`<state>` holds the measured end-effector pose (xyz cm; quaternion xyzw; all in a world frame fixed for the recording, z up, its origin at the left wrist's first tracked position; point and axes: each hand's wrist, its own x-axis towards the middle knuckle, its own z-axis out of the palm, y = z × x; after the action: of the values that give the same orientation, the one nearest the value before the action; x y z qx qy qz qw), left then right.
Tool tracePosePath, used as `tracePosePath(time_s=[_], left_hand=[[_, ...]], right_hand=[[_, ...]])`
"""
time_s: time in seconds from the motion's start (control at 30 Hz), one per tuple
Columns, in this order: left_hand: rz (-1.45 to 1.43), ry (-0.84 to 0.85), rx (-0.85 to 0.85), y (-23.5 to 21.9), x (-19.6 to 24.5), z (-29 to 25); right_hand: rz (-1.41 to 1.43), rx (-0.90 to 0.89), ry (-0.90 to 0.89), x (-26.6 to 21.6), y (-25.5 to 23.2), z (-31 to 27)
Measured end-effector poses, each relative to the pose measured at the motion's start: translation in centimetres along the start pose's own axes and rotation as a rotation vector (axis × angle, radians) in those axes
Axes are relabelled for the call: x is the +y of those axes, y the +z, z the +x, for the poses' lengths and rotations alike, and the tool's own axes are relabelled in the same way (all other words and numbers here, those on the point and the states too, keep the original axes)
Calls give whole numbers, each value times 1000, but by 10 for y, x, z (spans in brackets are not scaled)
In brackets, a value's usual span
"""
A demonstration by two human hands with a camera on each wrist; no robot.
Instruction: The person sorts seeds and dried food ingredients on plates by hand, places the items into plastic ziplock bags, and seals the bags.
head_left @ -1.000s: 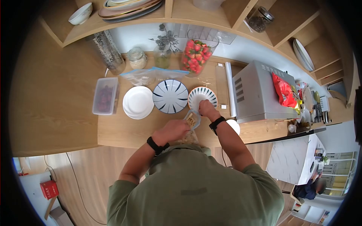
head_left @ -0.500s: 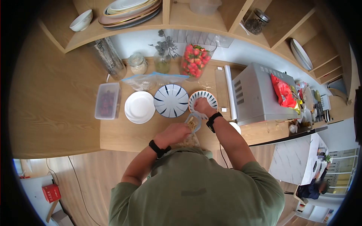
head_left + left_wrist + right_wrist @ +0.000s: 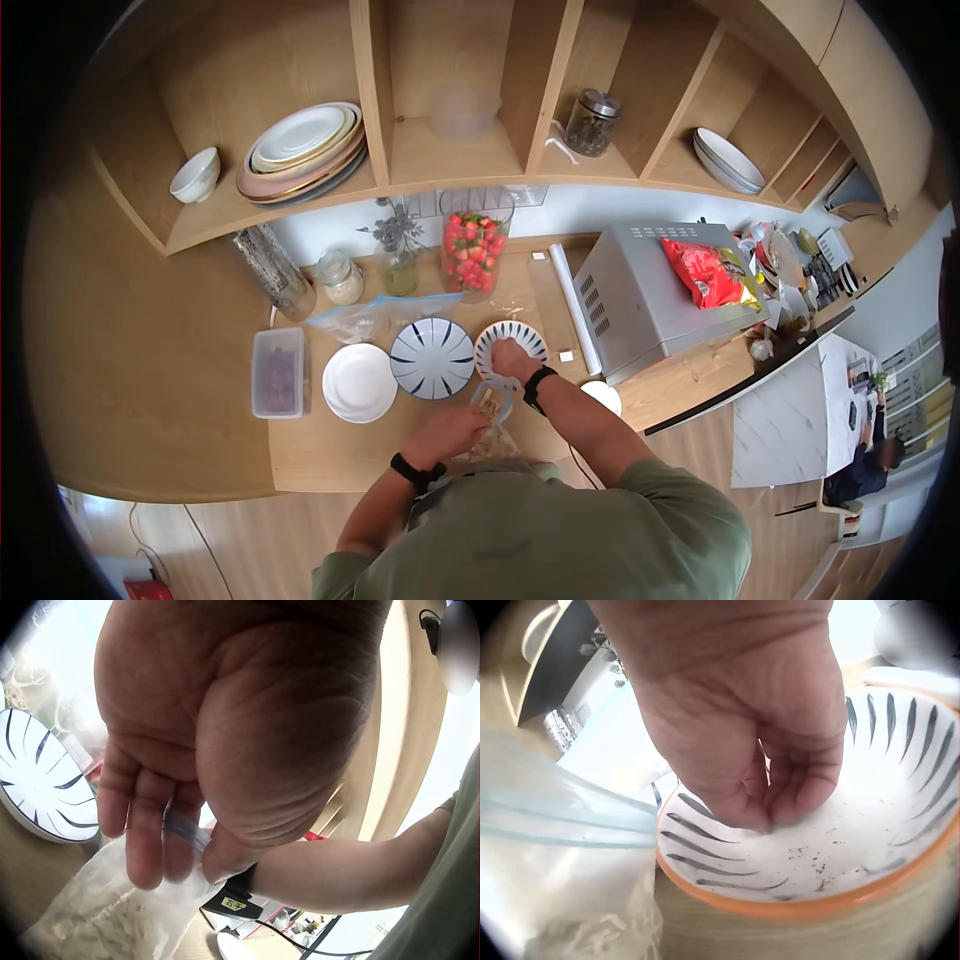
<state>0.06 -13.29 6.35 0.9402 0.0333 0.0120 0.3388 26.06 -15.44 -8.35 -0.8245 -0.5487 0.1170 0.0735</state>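
Note:
My left hand (image 3: 447, 437) (image 3: 240, 735) pinches the rim of a clear zip bag (image 3: 495, 444) (image 3: 112, 919) (image 3: 562, 877) between thumb and fingers. Pale, strip-like pieces lie inside the bag, whose mouth stands open beside the small bowl. Over that white bowl with dark strokes and an orange rim (image 3: 538, 345) (image 3: 840, 906), my right hand (image 3: 514, 361) (image 3: 742, 735) points down, fingers curled and tips together low in the bowl. Nothing shows between those tips. Small dark specks dot the bowl's inside.
Left of the bowl are a blue-lined plate (image 3: 432, 358) (image 3: 45, 776), white plates (image 3: 359, 383) and a lidded box (image 3: 280, 372). Behind stand a strawberry container (image 3: 475, 250), a jar (image 3: 340, 278) and another zip bag (image 3: 360, 318). A microwave (image 3: 640, 300) is at right.
My right hand has moved from the bowl's near edge further into it. My left hand keeps its grip on the bag. The head view has tilted up, showing more of the shelves.

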Motion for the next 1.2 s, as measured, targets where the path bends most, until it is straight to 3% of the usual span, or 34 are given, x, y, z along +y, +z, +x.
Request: tracePosePath(time_s=[0.17, 0.23, 0.27, 0.3, 0.37, 0.47, 0.57, 0.97, 1.03, 1.2], left_hand=[[-4, 2, 9, -1, 2, -2], [-27, 18, 34, 7, -6, 0], [-28, 12, 38, 9, -7, 0], [-8, 26, 34, 10, -8, 1], [7, 35, 29, 10, -7, 2], [56, -57, -39, 8, -4, 4], [26, 43, 7, 5, 0, 0], [32, 32, 67, 7, -1, -2], [32, 5, 62, 3, 2, -3], [55, 9, 51, 3, -3, -1]], right_hand=[[23, -40, -24, 4, -14, -16], [257, -12, -55, 2, -30, -26], [373, 89, -74, -2, -37, -33], [374, 85, -80, -6, -45, -37], [566, 118, 19, -11, -56, -43], [587, 190, 97, 3, -43, -39], [658, 157, 167, 26, -26, -40], [325, 67, 40, 30, -16, -29], [154, -92, 23, 24, -26, -29], [98, -142, 76, 22, -24, -29]])
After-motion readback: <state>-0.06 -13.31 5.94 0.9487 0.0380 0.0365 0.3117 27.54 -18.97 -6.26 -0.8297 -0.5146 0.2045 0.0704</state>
